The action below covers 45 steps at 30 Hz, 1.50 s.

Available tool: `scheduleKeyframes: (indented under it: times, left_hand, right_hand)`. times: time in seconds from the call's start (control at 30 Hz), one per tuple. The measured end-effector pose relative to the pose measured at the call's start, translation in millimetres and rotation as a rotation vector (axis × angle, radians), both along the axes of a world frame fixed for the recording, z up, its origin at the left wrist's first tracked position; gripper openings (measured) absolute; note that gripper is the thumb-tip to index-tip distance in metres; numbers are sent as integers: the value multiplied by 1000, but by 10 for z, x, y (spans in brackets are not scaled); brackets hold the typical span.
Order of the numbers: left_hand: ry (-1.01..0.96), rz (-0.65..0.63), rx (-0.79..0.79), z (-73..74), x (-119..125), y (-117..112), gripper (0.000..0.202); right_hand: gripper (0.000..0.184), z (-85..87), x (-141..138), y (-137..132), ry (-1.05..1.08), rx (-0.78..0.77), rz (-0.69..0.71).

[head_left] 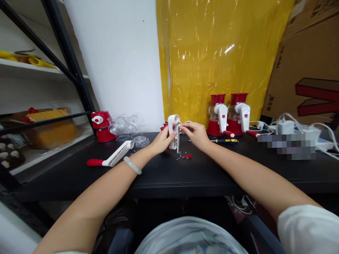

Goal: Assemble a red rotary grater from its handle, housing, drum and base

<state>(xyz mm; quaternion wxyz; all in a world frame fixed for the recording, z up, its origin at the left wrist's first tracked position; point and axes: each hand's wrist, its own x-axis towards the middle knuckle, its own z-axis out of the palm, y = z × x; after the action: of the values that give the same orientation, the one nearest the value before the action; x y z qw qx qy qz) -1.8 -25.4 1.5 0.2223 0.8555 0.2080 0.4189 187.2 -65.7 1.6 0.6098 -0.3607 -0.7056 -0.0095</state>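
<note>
1. Landmark: screwdriver point(227, 141), one; smooth yellow-and-black handle, lying on the desk point(160, 175), matt black.
2. Crank point(173, 118): white hard plastic, hollow body, round ring at the top. Held upright, left of the screwdriver.
3. Left hand point(163, 140): fingers and thumb closed around the crank, gripping it. Bangle point(132, 165) on the wrist: one, pale, smooth.
4. Right hand point(197, 135): fingertips at the crank's upper right edge. Cannot tell whether they pinch it, or a small part.
5. Left of the screwdriver, on the desk below the crank: red piece point(187, 156), one, glossy; screws point(180, 157), several, thin, metallic, too small to count.
6. Far left of the screwdriver: second crank point(115, 155), one; white channelled arm, red rounded handle.
7. Behind that: red base point(104, 125), one, white knob; clear parts point(126, 123), transparent, rounded, overlapping, count uncertain.
8. Just behind the screwdriver: grinders, two point(219, 116) point(240, 115), red tops and bases, white arms.
9. Backdrop behind the screwdriver: film point(225, 47), yellow, glossy, creased. To its right: carton point(311, 51), brown cardboard, red-and-black print.
</note>
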Motion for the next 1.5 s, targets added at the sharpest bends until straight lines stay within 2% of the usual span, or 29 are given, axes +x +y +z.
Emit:
scheduleKeyframes:
  times: [0.17, 0.43, 0.6, 0.87, 1.5]
  left_hand:
    - [-79, -73, -79, -40, 23, 33, 54]
    - [-140, -96, -118, 9, 38, -49, 67]
    - [-142, -80, -107, 21, 43, -82, 73]
    - [-118, -65, -76, 0, 16, -62, 75]
    - [-99, -72, -32, -8, 17, -53, 78]
  right_hand:
    - [20, 13, -18, -26, -5, 68, -17]
    - [17, 55, -80, -138, -11, 159, 17]
    - [19, 72, -117, -187, 37, 136, 21]
    - [33, 50, -164, -200, 149, 43, 118]
    - [33, 34, -172, -217, 163, 40, 194]
